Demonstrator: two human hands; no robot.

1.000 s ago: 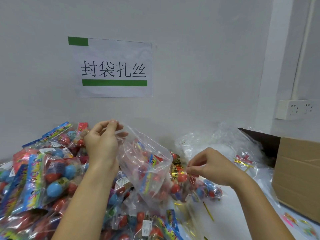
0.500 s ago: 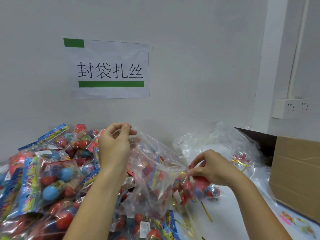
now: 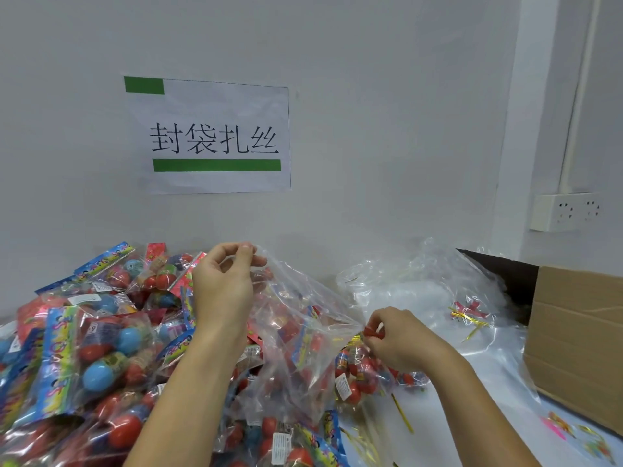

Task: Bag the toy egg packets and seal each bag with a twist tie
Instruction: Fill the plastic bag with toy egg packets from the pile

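1. Leftmost, a heap of clear packets of red and blue toy eggs (image 3: 97, 348) with rainbow-printed header cards covers the white counter (image 3: 478, 429); the header lettering is too blurred to read.
2. On the wall above, a white paper sign with green bars (image 3: 215, 136) reads "封袋扎丝".
3. The left hand (image 3: 224, 288) is raised, thumb and fingertips pinching the upper corner of a large clear plastic bag (image 3: 303, 348).
4. That bag hangs over the heap, its mouth edge stretched on a slant from upper left to lower right, with toy egg packets dimly visible inside.
5. The right hand (image 3: 401, 342) sits lower, fingers curled, pinching the bag's other corner together with a small red piece.
6. Loose gold twist ties (image 3: 403, 412) lie on the counter below it.
7. Further right are crumpled clear empty bags (image 3: 421, 291) and a brown cardboard box (image 3: 576, 338).
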